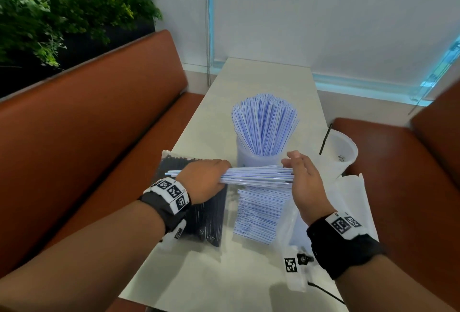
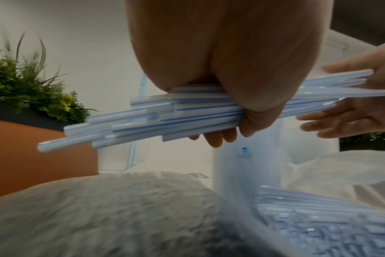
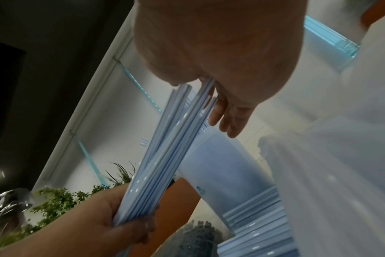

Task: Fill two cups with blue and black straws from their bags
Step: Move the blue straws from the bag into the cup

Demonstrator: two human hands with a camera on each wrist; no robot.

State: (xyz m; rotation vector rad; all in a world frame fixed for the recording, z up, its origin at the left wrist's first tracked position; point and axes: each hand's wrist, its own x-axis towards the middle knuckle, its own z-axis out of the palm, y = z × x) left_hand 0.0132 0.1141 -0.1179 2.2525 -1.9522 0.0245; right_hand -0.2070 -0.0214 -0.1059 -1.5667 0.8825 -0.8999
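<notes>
My left hand (image 1: 204, 179) grips a level bundle of blue-striped straws (image 1: 256, 174) over the table. My right hand (image 1: 301, 177) has straight fingers and lays its palm flat against the bundle's right ends. In the left wrist view my fingers curl under the bundle (image 2: 165, 118); its left ends are uneven. Behind it a clear cup (image 1: 258, 158) stands packed with blue straws (image 1: 265, 124). A second clear cup (image 1: 342, 149) at the right holds one black straw (image 1: 325, 139). The bag of black straws (image 1: 209, 217) lies under my left wrist, the bag of blue straws (image 1: 258, 212) beside it.
The narrow white table (image 1: 261, 80) runs between two orange benches, one left (image 1: 87, 137) and one right (image 1: 398, 174). Plants (image 1: 49, 12) stand behind the left bench. Crumpled clear wrapping (image 1: 353, 194) and a marker tag with a black knob (image 1: 296, 262) lie at the right front.
</notes>
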